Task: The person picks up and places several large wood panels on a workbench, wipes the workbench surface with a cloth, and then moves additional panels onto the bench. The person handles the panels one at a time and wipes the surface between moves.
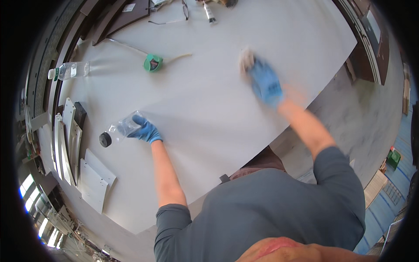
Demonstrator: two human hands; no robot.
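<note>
My left hand (148, 130), in a blue glove, is closed around a clear plastic bottle (123, 127). The bottle is tipped over, its black cap (105, 139) pointing left and toward me. Farther off to the right, my right hand (266, 84) wears a blue glove too and is blurred by motion. It grips a bunched whitish rag (247, 62) against the white board surface (205, 100) of the table. The fingertips of that hand are partly hidden by the rag and the blur.
A green rounded case (152, 63) with pale strips lies beyond the held bottle. Another clear bottle (75, 70) lies at the left. White slats (65, 139) and white panels (94, 181) fill the near left. Eyeglasses (186, 12), a tube (209, 13) and dark boards (130, 18) lie along the far side.
</note>
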